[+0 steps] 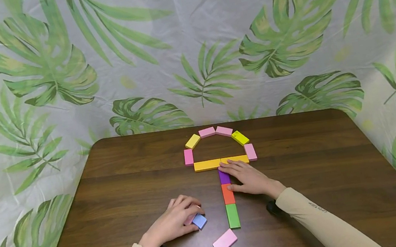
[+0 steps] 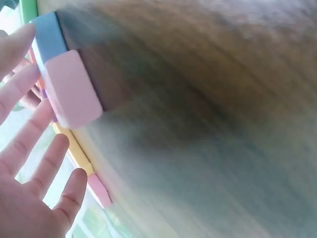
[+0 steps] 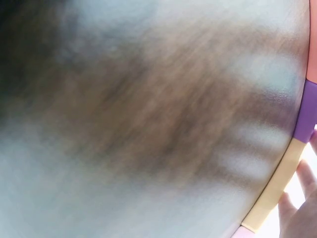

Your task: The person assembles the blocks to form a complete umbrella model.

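Note:
In the head view my left hand bends over a blue block and a pink block, left of a block column. Thumb and index finger pinch the blue block; the pink one sits beside it, partly covered by the hand. My right hand lies with fairly straight fingers on the right-hand yellow-orange block, its thumb by the orange-red block. A matching yellow-orange block adjoins on the left. Below them run a purple block, the orange-red one and a green block.
Pink and yellow blocks, among them a pink one and a yellow one, form an arch above the crossbar. A loose pink block lies slanted near the column's foot. The brown wooden table ends at a leaf-patterned cloth.

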{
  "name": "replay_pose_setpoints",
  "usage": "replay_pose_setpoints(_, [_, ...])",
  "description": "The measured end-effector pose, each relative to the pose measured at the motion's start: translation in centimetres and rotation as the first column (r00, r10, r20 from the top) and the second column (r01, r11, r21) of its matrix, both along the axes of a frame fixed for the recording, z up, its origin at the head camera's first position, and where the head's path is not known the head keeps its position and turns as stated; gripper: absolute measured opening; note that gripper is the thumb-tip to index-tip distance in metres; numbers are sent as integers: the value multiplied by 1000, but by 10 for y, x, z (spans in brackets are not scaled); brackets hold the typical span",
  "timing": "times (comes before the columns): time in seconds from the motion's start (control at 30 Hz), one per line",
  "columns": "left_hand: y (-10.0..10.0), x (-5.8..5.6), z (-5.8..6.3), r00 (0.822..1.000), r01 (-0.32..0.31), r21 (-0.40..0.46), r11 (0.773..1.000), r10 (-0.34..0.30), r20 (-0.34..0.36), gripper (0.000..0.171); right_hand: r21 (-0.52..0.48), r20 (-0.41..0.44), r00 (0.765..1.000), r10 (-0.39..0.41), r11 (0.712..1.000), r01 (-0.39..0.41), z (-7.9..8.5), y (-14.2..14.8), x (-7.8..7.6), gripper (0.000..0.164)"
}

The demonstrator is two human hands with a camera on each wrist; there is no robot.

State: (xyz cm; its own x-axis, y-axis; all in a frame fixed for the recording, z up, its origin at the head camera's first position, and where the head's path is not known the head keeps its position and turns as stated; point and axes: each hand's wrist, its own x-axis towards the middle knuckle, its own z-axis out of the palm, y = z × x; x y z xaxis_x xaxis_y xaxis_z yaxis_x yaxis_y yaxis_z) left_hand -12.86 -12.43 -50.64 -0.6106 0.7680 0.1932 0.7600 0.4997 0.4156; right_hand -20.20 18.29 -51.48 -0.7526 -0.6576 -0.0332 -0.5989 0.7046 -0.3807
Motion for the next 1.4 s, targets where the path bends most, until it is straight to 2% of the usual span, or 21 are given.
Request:
replay_pose_setpoints(0.23, [0,-2,-5,999,-23,-4,1000,23,-49,28,-5,-4,1000,3,1000,-3,0,0,1,70])
replay_pose_setpoints(0.47, [-2,-6,-6,980,-163,-49,985,156,-124,27,-20,-5,1000,11,1000,-11,1,0,2,69])
replay_pose_setpoints(0.6, [-6,-6,-5,975,-204,-57,977,198,-97,32,-14,-2,1000,8,1000,-8,1,0,2,69])
replay_pose_setpoints(0.83, [-19,-1,4,985,-153,-47,987,156,70,52,-13,-1,1000,5,1000,-5,1,0,2,69])
replay_pose_setpoints(1.03, [-31,6,9,979,-119,-112,987,135,150,64,-11,-5,1000,5,1000,-5,0,0,2,69])
replay_pose_setpoints(1.13, [-34,8,12,981,-105,-139,985,126,151,65,-18,-10,1000,9,1000,-9,0,0,2,69])
replay_pose_setpoints(1.3, [-33,11,13,989,-106,-170,980,121,83,55,-19,-11,1000,13,1000,-13,0,1,1,69])
replay_pose_setpoints(1.4, [-31,12,11,990,-107,-162,981,120,75,50,-7,-11,1000,11,1000,-11,-1,1,0,70])
